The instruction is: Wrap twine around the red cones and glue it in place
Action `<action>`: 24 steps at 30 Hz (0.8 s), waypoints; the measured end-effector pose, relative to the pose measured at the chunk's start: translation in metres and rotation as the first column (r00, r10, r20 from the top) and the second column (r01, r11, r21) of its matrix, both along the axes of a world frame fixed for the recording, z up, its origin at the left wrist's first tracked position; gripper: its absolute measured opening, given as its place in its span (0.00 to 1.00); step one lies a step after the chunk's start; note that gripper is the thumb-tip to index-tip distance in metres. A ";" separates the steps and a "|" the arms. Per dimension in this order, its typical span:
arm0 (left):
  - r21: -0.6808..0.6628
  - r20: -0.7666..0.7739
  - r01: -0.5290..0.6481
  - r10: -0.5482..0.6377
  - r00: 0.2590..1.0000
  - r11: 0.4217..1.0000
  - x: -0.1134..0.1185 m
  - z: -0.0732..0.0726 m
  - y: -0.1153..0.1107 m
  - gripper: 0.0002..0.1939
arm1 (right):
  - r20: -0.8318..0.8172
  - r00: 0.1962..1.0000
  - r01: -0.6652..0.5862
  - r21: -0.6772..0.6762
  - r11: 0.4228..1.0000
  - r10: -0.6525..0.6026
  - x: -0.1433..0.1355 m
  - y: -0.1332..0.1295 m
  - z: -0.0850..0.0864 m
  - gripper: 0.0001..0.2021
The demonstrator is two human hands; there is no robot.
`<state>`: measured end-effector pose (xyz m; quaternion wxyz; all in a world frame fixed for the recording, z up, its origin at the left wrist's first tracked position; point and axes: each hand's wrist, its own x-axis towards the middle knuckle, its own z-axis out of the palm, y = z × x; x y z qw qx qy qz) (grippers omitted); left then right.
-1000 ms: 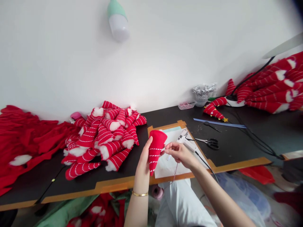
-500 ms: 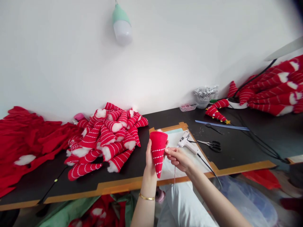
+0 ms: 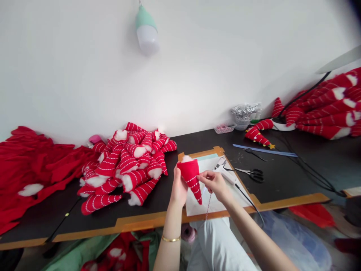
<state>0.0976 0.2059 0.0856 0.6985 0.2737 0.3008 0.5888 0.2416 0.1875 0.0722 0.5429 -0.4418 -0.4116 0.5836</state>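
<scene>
My left hand (image 3: 179, 187) is closed round a red felt cone (image 3: 189, 174) with white stuffing showing at its wide upper end. The cone's tip points down and to the right. A red-and-white twisted cord (image 3: 208, 206) winds partly round the cone, and its loose end hangs down toward my lap. With thumb and fingers, my right hand (image 3: 214, 185) pinches the cord against the cone's right side. Just behind that hand, a white glue gun (image 3: 225, 173) lies on a white sheet (image 3: 194, 206).
Many cord-wrapped cones (image 3: 135, 158) lie piled left of my hands, beside red cloth pieces (image 3: 36, 169). Scissors (image 3: 254, 174), blue strips (image 3: 265, 150) and a decorated cone (image 3: 258, 135) rest to the right. A cord spool (image 3: 188, 233) sits below the table edge.
The cone has turned in my left hand, its tip swinging to the right and more stuffing coming into view. My right hand has followed the cord along the cone's side.
</scene>
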 end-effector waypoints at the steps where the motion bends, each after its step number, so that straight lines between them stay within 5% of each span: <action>1: 0.032 -0.077 -0.020 0.022 0.997 0.999 -0.001 -0.002 0.001 0.38 | 0.035 0.999 0.033 0.019 0.999 -0.033 -0.001 0.000 0.001 0.21; 5: 0.087 -0.389 -0.061 0.090 0.917 0.994 -0.003 -0.007 0.006 0.45 | 0.135 0.990 0.029 0.056 0.998 -0.036 -0.005 -0.006 0.007 0.21; 9: 0.046 -0.460 -0.017 0.036 0.887 0.999 -0.011 -0.001 0.009 0.39 | 0.121 0.979 -0.169 0.020 0.985 0.166 0.004 -0.016 0.013 0.27; 13: -0.030 -0.431 0.062 -0.068 0.900 0.998 -0.023 0.012 0.008 0.34 | -0.015 0.952 -0.306 -0.016 0.952 0.305 0.022 -0.019 0.017 0.26; 20: -0.291 -0.212 0.146 -0.213 0.954 0.946 -0.026 0.021 0.001 0.29 | -0.065 0.966 -0.252 -0.050 0.966 0.249 0.020 -0.013 0.011 0.26; 24: -0.289 -0.103 0.214 -0.253 0.962 0.933 -0.021 0.018 0.002 0.28 | -0.112 0.960 -0.266 -0.060 0.962 0.258 0.013 -0.009 0.004 0.25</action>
